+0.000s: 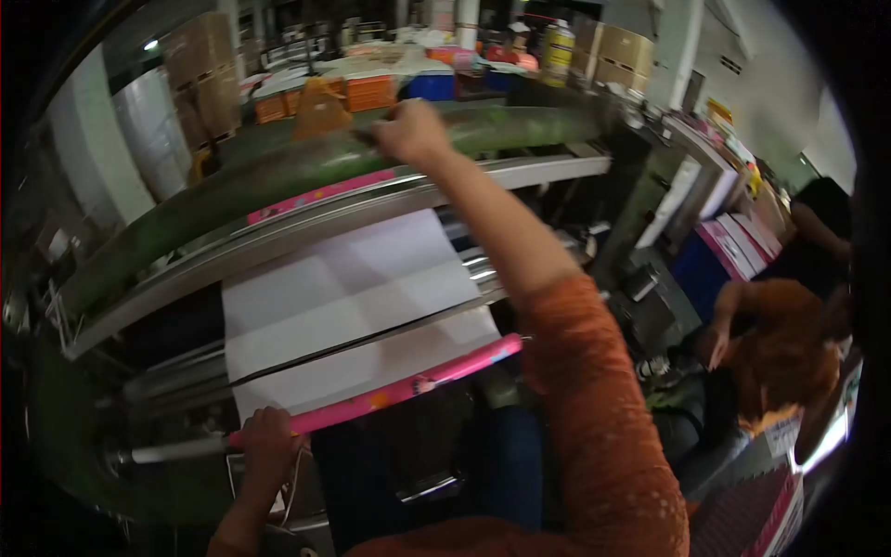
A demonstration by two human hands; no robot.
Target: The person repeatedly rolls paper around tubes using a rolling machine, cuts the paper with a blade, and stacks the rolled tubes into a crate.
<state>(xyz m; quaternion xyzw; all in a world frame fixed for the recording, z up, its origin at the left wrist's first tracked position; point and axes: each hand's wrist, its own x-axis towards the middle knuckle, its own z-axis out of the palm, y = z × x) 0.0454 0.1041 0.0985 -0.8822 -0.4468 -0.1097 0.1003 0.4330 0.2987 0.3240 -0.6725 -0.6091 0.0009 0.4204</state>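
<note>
My left hand (266,441) is wrapped round the left end of a pink printed roll (380,397), which lies across the front of a machine on a pale shaft (181,452). White sheet material (348,278) runs from under a metal crossbar (325,215) down to the roll, its pale side up. My right arm stretches forward over the sheet. At the far side, my right hand (413,135) is closed at the top of a long green cylinder (520,128); its fingertips are partly hidden, and what they hold cannot be made out. A pink printed strip (320,197) shows behind the crossbar.
A yellow-labelled bottle (558,54) stands behind the green cylinder. Orange crates (369,91) and a blue crate (430,86) are farther back. Tall cartons (200,84) stand at the left. Close on my right sits another person in an orange top (784,339).
</note>
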